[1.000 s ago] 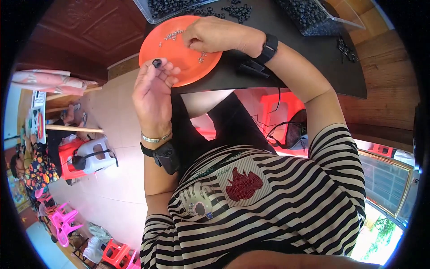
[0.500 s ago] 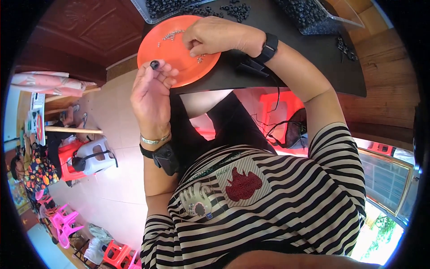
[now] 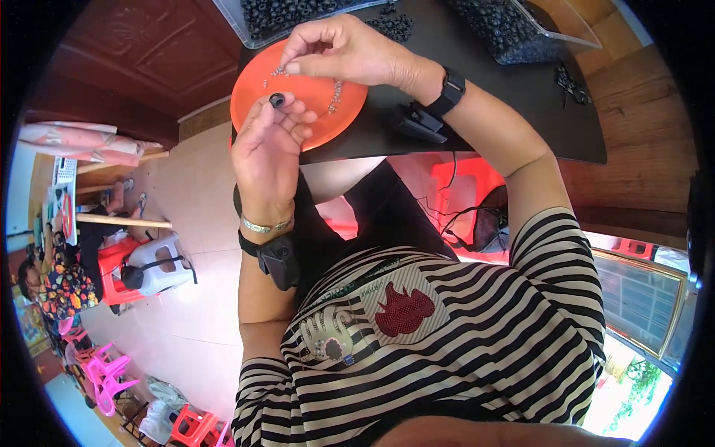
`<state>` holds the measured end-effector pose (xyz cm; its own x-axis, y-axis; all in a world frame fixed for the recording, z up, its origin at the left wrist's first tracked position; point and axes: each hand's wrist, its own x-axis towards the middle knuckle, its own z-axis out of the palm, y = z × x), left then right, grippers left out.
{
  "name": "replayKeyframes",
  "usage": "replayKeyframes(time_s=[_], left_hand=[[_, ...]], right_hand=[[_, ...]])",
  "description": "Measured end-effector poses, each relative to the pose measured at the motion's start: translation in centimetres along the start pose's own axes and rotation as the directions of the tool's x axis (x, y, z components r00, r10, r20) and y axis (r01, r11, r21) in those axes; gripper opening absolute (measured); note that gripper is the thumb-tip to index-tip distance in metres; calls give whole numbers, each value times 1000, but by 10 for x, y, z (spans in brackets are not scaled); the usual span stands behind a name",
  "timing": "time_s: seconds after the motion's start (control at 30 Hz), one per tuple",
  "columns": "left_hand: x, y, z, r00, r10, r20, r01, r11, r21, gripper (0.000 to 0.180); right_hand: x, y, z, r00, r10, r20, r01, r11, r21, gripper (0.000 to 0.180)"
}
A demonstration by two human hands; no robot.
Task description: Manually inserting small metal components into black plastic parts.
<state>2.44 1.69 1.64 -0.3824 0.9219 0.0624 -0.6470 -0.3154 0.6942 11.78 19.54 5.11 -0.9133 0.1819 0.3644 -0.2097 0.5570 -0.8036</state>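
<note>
My left hand (image 3: 269,153) is palm up at the near left edge of an orange plate (image 3: 252,97). Its thumb and forefinger pinch a small black knob-like part with a hollow end (image 3: 277,100), while the other fingers curl loosely. Above the plate's far side my right hand (image 3: 342,52) has thumb and forefinger closed together, right at a little cluster of tiny silvery pieces (image 3: 279,72). Whatever lies between those fingertips is too small to name. More silvery pieces (image 3: 334,97) are strewn on the plate's right half.
Beyond the plate, a clear bin (image 3: 240,30) holds many black parts. Another clear bin (image 3: 514,45) stands at the right, with loose black parts (image 3: 570,86) beside it. A black device (image 3: 421,123) rests on the dark table (image 3: 514,97). Another person (image 3: 63,283) sits far left.
My right hand has moved left and away from me across the plate, uncovering silvery pieces on the right. My left hand, still pinching the black part, has shifted slightly right.
</note>
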Motion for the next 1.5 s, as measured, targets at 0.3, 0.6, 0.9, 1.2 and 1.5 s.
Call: replayKeyframes(time_s=[0.3, 0.6, 0.9, 1.2, 1.5], left_hand=[[16, -7, 7, 1000, 0, 26, 1, 1000, -11, 23], [19, -7, 18, 1000, 10, 24, -8, 999, -47, 28], [12, -6, 7, 999, 32, 23, -32, 999, 0, 25], [3, 11, -7, 994, 104, 23, -105, 994, 35, 22], [-5, 13, -9, 997, 74, 15, -75, 997, 21, 22]], right_hand=[[-2, -4, 5, 993, -118, -29, 120, 988, 100, 11], [-1, -15, 8, 989, -134, -56, 135, 990, 26, 10], [1, -3, 13, 877, -468, -109, 445, 876, -184, 14], [9, 33, -72, 908, -62, -413, -161, 860, -484, 16], [-10, 130, -117, 921, 172, -350, -390, 426, -817, 19]])
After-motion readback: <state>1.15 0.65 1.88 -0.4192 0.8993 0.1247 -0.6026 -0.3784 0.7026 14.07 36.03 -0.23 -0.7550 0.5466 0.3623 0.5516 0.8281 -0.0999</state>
